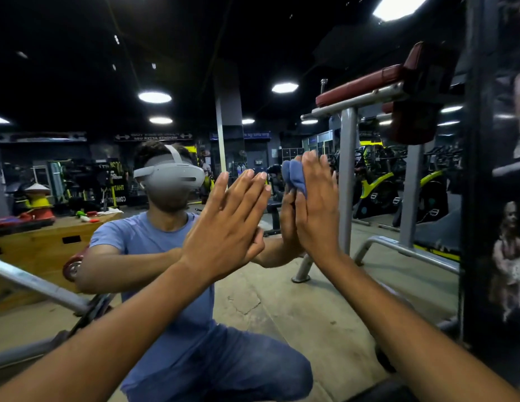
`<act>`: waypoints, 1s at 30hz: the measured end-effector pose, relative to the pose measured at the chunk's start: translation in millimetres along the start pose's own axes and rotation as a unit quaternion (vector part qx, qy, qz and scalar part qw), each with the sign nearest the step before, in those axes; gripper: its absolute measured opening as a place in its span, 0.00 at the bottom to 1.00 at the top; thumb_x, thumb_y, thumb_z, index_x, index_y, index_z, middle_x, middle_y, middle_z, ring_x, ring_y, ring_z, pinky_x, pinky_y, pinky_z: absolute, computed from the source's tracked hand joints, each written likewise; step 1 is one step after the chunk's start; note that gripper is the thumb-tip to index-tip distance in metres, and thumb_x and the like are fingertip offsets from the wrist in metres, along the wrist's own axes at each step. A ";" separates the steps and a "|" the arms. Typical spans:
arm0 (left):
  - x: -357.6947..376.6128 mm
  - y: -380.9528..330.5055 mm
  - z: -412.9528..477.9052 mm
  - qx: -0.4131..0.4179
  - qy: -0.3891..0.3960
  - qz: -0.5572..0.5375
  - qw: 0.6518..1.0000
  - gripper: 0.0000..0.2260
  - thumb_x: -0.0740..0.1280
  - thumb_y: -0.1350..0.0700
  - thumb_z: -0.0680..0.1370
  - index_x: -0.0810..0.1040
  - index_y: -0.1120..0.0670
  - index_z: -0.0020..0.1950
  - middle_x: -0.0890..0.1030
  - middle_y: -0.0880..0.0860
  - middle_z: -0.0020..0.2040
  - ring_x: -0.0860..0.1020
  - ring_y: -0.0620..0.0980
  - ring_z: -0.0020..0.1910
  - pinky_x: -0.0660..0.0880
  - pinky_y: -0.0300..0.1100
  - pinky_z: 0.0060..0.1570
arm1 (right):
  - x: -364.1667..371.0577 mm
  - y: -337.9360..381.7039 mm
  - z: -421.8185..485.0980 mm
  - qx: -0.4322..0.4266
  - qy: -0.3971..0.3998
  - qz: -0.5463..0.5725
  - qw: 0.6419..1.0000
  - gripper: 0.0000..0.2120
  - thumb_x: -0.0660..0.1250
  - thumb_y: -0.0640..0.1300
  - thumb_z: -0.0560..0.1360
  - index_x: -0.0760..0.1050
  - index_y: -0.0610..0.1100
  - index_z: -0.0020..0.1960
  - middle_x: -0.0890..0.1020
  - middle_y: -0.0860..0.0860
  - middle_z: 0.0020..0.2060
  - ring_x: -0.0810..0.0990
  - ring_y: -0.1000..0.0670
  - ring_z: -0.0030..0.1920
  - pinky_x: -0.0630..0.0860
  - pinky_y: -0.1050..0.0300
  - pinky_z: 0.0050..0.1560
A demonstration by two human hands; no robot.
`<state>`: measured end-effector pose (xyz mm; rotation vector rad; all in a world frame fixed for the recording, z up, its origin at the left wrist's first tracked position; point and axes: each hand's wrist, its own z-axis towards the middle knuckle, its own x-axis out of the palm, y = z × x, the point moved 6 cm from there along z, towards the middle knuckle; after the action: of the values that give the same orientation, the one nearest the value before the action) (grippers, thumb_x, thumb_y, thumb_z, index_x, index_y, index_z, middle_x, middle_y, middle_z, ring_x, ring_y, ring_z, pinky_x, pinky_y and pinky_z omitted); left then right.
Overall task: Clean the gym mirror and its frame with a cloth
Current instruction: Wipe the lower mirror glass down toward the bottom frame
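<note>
The gym mirror [282, 300] fills most of the view and reflects me crouching in front of it. My left hand [226, 224] lies flat on the glass with straight fingers. My right hand [316, 210] presses a folded blue cloth [295, 177] against the glass with straight fingers; part of the cloth shows past my fingers on the left. The mirror's dark frame [473, 198] runs upright at the right edge, an arm's width from my right hand.
A poster with figures [511, 250] hangs on the wall right of the frame. The reflection shows a red padded bench on grey steel legs [347, 181], exercise bikes, a wooden box at the left and a concrete floor.
</note>
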<state>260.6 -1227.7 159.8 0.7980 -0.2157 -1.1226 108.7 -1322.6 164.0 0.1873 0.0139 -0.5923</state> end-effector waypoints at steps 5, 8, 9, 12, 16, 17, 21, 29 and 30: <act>1.9 -5.7 -10.1 0.002 -0.003 -0.024 1.000 0.34 0.47 0.45 0.85 0.47 0.62 0.87 0.47 0.63 0.87 0.45 0.63 0.86 0.49 0.68 0.82 | -5.7 -17.3 -26.9 -0.069 0.042 -0.022 0.996 0.28 0.52 0.43 0.86 0.54 0.41 0.85 0.57 0.46 0.84 0.51 0.47 0.85 0.53 0.34 0.82; 3.3 -13.6 -19.6 -0.007 -0.017 -0.042 0.999 0.33 0.51 0.46 0.85 0.48 0.61 0.87 0.47 0.62 0.87 0.46 0.62 0.86 0.49 0.66 0.82 | -13.0 -39.6 -13.2 0.084 -0.050 0.031 0.995 0.27 0.51 0.44 0.86 0.56 0.41 0.84 0.58 0.48 0.84 0.51 0.50 0.85 0.53 0.36 0.82; 3.6 -16.4 -22.5 -0.012 -0.018 -0.049 0.999 0.34 0.52 0.46 0.85 0.48 0.61 0.87 0.47 0.62 0.87 0.46 0.61 0.86 0.48 0.66 0.83 | -10.7 -34.3 -15.2 0.101 -0.060 0.031 0.993 0.27 0.51 0.44 0.86 0.56 0.41 0.84 0.58 0.48 0.84 0.50 0.49 0.85 0.52 0.36 0.82; 5.3 -23.1 -31.1 -0.013 -0.016 -0.062 0.998 0.34 0.54 0.46 0.85 0.49 0.61 0.87 0.47 0.62 0.87 0.46 0.61 0.86 0.47 0.66 0.83 | 5.1 -0.7 -55.9 0.057 -0.012 0.025 0.998 0.28 0.50 0.46 0.86 0.56 0.38 0.84 0.57 0.45 0.84 0.51 0.44 0.85 0.51 0.34 0.83; 9.5 -35.7 -47.7 0.000 -0.014 -0.059 0.998 0.34 0.54 0.47 0.85 0.48 0.63 0.86 0.46 0.63 0.87 0.47 0.63 0.86 0.47 0.67 0.83 | 17.4 8.6 -150.9 -0.082 0.095 -0.018 0.992 0.28 0.53 0.48 0.87 0.56 0.38 0.84 0.59 0.43 0.84 0.56 0.40 0.84 0.58 0.29 0.79; 10.6 -40.0 -53.0 0.006 -0.013 -0.054 0.998 0.34 0.53 0.47 0.86 0.48 0.63 0.86 0.47 0.64 0.87 0.47 0.64 0.86 0.48 0.67 0.83 | 14.6 1.2 -159.8 -0.085 0.091 -0.020 0.992 0.28 0.54 0.49 0.87 0.55 0.38 0.84 0.59 0.43 0.83 0.56 0.40 0.84 0.58 0.29 0.78; 14.2 -53.0 -68.1 0.036 -0.008 -0.043 0.998 0.32 0.48 0.48 0.87 0.49 0.65 0.86 0.48 0.65 0.86 0.50 0.65 0.86 0.51 0.69 0.82 | 1.1 -25.2 -136.2 0.121 -0.033 0.046 0.991 0.26 0.52 0.45 0.87 0.58 0.37 0.83 0.59 0.45 0.84 0.54 0.44 0.84 0.54 0.32 0.81; 34.4 -104.7 -126.4 0.148 -0.003 -0.042 0.988 0.25 0.49 0.60 0.88 0.54 0.65 0.85 0.54 0.65 0.86 0.54 0.66 0.85 0.49 0.69 0.82 | 23.5 7.9 -269.6 0.082 0.019 -0.006 0.996 0.25 0.51 0.50 0.89 0.62 0.36 0.81 0.63 0.42 0.82 0.62 0.38 0.81 0.59 0.34 0.80; 36.4 -114.3 -137.8 0.157 0.003 -0.048 0.986 0.25 0.50 0.60 0.88 0.55 0.65 0.85 0.55 0.65 0.86 0.55 0.66 0.85 0.51 0.68 0.82 | 21.0 -6.9 -292.7 0.135 0.018 0.018 0.991 0.25 0.52 0.47 0.88 0.57 0.42 0.84 0.58 0.47 0.84 0.58 0.41 0.83 0.57 0.35 0.81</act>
<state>268.0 -1218.1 -22.5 1.1012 -0.3575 -1.1921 134.2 -1287.3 -126.2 0.4591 -0.0351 -0.5527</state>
